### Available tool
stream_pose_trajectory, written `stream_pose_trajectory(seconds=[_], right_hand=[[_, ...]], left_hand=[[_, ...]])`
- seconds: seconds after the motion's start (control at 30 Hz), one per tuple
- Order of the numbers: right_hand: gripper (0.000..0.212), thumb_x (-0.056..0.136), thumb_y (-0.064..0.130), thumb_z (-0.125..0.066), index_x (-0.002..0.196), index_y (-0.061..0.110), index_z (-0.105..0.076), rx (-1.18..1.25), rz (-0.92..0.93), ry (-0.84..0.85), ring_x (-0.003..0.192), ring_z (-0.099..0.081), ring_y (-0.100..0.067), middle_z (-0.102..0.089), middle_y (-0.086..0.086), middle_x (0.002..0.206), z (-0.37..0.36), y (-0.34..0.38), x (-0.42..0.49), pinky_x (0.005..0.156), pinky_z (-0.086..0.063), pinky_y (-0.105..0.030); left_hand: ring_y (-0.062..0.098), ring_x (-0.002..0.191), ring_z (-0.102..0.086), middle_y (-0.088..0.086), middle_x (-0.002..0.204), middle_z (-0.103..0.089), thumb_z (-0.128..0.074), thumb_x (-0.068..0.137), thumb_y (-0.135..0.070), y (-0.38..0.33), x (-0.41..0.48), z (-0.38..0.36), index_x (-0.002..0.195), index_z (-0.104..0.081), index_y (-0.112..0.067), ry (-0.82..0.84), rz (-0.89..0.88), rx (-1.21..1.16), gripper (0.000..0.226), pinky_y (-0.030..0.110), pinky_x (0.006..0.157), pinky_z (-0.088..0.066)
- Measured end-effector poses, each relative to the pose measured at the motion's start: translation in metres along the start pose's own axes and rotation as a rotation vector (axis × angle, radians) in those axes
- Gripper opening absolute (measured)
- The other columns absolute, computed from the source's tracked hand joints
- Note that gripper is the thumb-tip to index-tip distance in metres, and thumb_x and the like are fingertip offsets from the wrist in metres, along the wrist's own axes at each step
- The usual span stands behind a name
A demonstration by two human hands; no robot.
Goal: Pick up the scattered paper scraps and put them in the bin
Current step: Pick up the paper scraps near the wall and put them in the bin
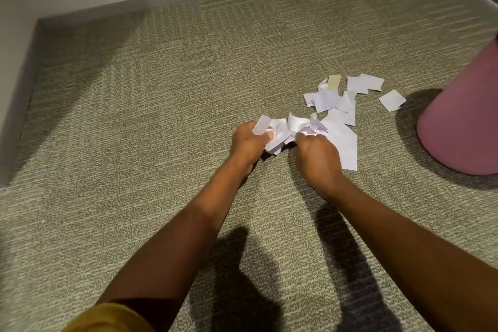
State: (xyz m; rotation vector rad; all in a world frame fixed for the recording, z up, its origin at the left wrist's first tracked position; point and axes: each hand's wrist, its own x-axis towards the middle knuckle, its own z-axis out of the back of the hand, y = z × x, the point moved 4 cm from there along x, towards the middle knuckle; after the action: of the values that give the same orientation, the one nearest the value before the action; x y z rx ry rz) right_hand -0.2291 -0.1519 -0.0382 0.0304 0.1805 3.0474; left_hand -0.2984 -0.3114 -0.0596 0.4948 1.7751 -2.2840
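Paper scraps (334,100): lying loose on the carpet floor (134,116), toward its right side, some overlapping.
Crumpled bunch (285,129): sitting between both hands, just in front of the loose scraps.
Left hand (249,141): curling closed around the bunch's left end, one white piece sticking up past the fingers.
Right hand (318,156): closing on the bunch's right end, pressing over a larger sheet (347,143).
Pink object (463,116): standing at the right edge, near the scraps; whether it is the bin is unclear.
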Motion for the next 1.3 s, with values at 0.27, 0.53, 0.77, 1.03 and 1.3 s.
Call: stream_pose_trajectory(seconds=[0.27,0.53,0.77,1.03,1.3], right_hand=[[0.009,0.101,0.006,-0.061,0.102,0.010,-0.069,0.295,-0.039,0.007,0.059,-0.053,-0.012,-0.053,0.009,0.069,0.011,0.000,-0.029,0.052,-0.038,-0.025],[0.021,0.103,0.022,-0.063,0.121,0.024,-0.073,0.443,-0.180,-0.087,0.073,-0.061,-0.016,-0.068,0.004,0.089,0.032,-0.023,-0.058,0.054,-0.034,-0.020],[0.026,0.096,0.023,-0.066,0.121,0.024,-0.074,0.666,-0.288,-0.170,0.074,-0.068,-0.014,-0.075,0.000,0.094,0.068,-0.048,-0.063,0.061,-0.058,-0.037],[0.018,0.089,0.028,-0.069,0.106,0.030,-0.076,1.033,-0.407,-0.275,0.087,-0.077,-0.018,-0.080,0.011,0.097,0.113,-0.071,-0.075,0.078,-0.065,-0.055],[0.013,0.098,0.012,-0.074,0.103,0.023,-0.072,1.255,-0.412,-0.407,0.091,-0.078,-0.022,-0.078,-0.005,0.105,0.170,-0.092,-0.090,0.060,-0.061,-0.033]], left_hand=[[0.022,0.095,-0.079,0.000,0.106,-0.082,-0.076,0.098,-0.017,0.007,-0.012,-0.008,0.127,-0.072,-0.021,0.024,0.058,-0.149,0.030,0.030,0.064,-0.058],[0.006,0.058,-0.061,0.006,0.094,-0.081,-0.077,0.097,-0.010,0.024,-0.031,-0.010,0.121,-0.069,-0.015,0.034,0.194,-0.298,0.026,0.023,0.051,-0.045],[0.007,0.057,-0.051,0.004,0.083,-0.074,-0.065,0.104,-0.009,0.001,-0.047,-0.031,0.115,-0.072,-0.023,0.148,0.226,-0.370,0.019,0.022,0.050,-0.037],[0.008,0.056,-0.049,0.014,0.100,-0.073,-0.060,0.105,-0.001,-0.049,-0.068,-0.070,0.132,-0.067,-0.005,0.258,0.166,-0.501,0.028,0.016,0.042,-0.034],[0.008,0.054,-0.046,0.004,0.082,-0.064,-0.042,0.101,0.009,-0.113,-0.096,-0.116,0.114,-0.072,-0.017,0.321,0.074,-0.539,0.042,0.017,0.043,-0.033]])
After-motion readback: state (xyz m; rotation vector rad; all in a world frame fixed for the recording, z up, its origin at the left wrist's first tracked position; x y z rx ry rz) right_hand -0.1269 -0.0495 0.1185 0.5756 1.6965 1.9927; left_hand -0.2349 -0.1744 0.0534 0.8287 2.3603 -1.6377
